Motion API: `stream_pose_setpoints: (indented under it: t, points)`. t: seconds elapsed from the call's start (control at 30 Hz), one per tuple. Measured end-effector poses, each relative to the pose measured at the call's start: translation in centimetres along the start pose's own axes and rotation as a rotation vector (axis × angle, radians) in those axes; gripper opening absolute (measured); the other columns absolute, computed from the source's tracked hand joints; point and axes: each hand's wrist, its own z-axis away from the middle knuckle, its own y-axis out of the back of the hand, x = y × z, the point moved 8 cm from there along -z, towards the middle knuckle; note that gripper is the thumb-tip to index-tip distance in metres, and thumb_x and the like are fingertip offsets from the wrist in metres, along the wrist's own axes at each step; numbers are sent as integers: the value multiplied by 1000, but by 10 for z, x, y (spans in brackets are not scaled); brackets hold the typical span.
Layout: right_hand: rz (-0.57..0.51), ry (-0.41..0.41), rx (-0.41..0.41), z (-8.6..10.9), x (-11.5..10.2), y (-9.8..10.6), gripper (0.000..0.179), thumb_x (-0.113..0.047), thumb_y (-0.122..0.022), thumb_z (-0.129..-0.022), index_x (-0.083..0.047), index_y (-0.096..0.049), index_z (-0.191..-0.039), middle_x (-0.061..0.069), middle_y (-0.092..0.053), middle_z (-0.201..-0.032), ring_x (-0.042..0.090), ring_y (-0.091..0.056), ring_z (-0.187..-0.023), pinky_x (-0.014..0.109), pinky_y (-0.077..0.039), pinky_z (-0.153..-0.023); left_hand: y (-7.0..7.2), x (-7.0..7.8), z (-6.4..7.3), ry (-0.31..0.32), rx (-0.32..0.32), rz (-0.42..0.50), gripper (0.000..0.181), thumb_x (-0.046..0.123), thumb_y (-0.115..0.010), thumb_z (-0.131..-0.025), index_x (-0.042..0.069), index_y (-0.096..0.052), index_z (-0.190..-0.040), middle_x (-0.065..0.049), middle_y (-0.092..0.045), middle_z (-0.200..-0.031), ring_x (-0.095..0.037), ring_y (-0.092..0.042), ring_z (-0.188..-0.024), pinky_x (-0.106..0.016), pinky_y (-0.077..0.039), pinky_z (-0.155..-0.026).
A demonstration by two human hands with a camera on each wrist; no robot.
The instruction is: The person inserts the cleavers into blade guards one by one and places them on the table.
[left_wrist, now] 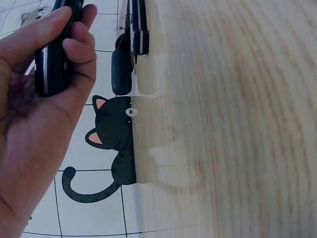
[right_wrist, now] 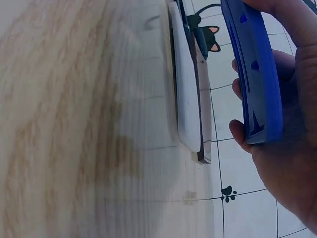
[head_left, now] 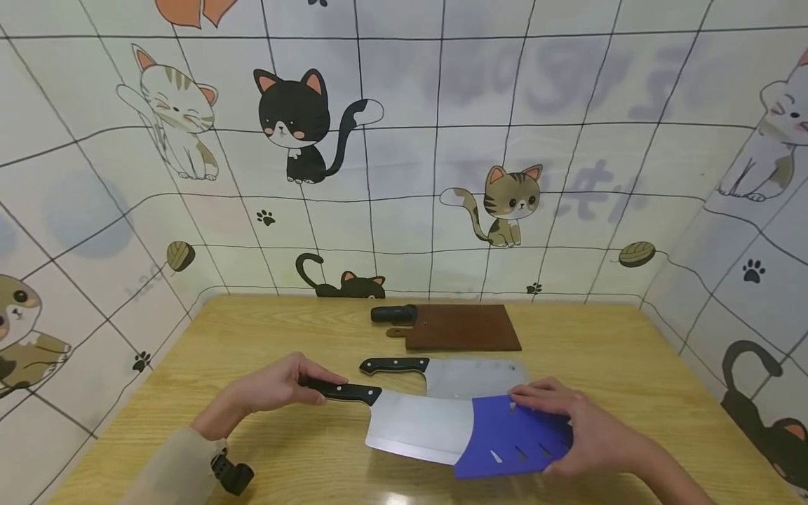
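A cleaver with a broad steel blade is held above the table in the head view. My left hand grips its black riveted handle, which lies across the curled fingers in the left wrist view. The far part of the blade sits inside a blue slotted blade cover; the part near the handle is bare. With thumb on one side and fingers on the other, my right hand holds that cover by its outer end. How the blade tip lies inside is hidden.
Behind lies a second cleaver on the wooden table, its black handle to the left. Farther back are a brown cutting board and a black cylindrical object. Cat-patterned sheeting rises around the table.
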Motion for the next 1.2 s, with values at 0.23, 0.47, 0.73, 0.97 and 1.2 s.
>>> stream_pose_setpoints:
  t: [0.23, 0.47, 0.73, 0.97, 1.2]
  points:
    - [6, -36, 3, -3, 3, 5, 89, -37, -97, -56, -28, -66, -139, -11, -57, -140, 10, -50, -125, 31, -49, -91, -1, -2, 0, 13, 43, -22, 38, 1, -69, -94, 2, -69, -132, -8, -70, -118, -7, -42, -70, -24, -41, -67]
    - [17, 42, -2, -5, 1, -4, 90, -35, -98, -56, -22, -66, -139, -7, -58, -139, 9, -51, -124, 29, -49, -90, -6, -6, 6, -9, 40, -15, 38, 0, -68, -94, 2, -69, -132, -10, -70, -124, -12, -58, -93, -26, -45, -76]
    - [34, 3, 0, -3, 2, 0, 91, -32, -97, -53, -25, -66, -139, -9, -58, -139, 9, -50, -125, 30, -49, -90, -7, 2, 2, -13, 55, -5, 37, -3, -65, -95, -1, -68, -132, -17, -67, -129, -16, -58, -97, -27, -45, -77]
    - [62, -26, 48, -7, 6, 1, 90, -35, -98, -53, -24, -68, -136, -9, -58, -138, 9, -50, -124, 30, -48, -88, -22, 8, -7, 12, 83, 42, 37, -1, -64, -97, -3, -65, -135, -18, -65, -133, -12, -58, -93, -25, -44, -70]
    - [129, 3, 71, -13, 1, 3, 90, -39, -99, -49, -22, -70, -134, -10, -60, -136, 12, -53, -122, 32, -49, -88, -25, 9, -8, 8, 110, 54, 38, -5, -64, -96, -6, -64, -134, -22, -64, -132, -8, -49, -73, -25, -37, -58]
